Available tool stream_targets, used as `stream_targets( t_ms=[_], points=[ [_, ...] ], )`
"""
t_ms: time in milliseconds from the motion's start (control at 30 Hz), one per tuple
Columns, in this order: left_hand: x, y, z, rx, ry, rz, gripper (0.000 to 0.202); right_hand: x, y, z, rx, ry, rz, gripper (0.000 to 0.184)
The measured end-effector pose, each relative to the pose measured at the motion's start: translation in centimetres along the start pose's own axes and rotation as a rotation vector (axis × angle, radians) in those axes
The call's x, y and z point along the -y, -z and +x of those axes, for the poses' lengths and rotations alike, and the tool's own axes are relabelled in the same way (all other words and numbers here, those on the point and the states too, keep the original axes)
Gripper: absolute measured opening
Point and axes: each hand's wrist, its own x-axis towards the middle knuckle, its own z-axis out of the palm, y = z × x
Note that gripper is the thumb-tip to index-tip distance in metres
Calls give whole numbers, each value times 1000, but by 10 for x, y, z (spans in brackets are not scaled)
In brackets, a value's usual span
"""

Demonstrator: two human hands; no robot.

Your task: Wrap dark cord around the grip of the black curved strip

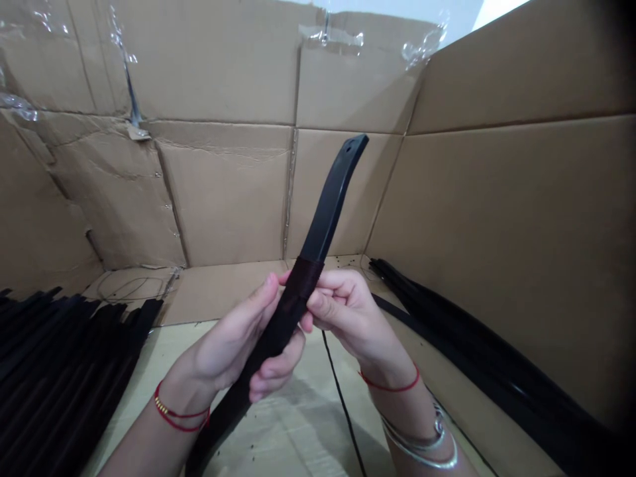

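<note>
A long, dark curved strip (325,212) slants up from the bottom edge. Its bare black tip has a small hole, and a dark brown covering wraps the part below. My left hand (256,338) is closed around the covered part, with the thumb along its left side. At the upper end of the covering, my right hand (340,305) pinches the strip's right edge with thumb and fingers. A thin black cord (340,391) runs down below my right hand; whether it joins the strip is hidden.
Cardboard walls (223,192) surround the pale work surface (293,430). Several dark strips (64,371) lie side by side at the left. Long black strips (462,338) lie along the right wall. A thin loose wire (124,288) lies at the back left.
</note>
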Motion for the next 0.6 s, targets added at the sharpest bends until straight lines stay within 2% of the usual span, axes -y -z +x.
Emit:
stream_targets(
  t_ms=[33,67,167,233,300,400,500,600],
  points=[
    [0,-1,1,-62,-33,84,57,0,-1,0,-49,4,-5,31],
    [2,-4,2,-189,-97,209,52,0,-2,0,-112,15,-13,29],
    [8,-13,8,-664,-332,720,41,1,-6,0,-229,53,-30,25],
    [14,-16,12,-811,-455,1049,28,1,-8,-1,-238,76,-38,23],
    [19,-17,15,-852,-555,1283,15,1,-10,-2,-254,87,-52,21],
    [21,-15,15,-910,-603,1388,11,1,-13,-3,-284,92,-70,15],
    [19,-17,13,-916,-567,1231,12,0,-16,-2,-272,102,-59,12],
    [16,-23,11,-857,-528,906,19,-4,-19,-1,-286,131,-46,14]
  ],
)
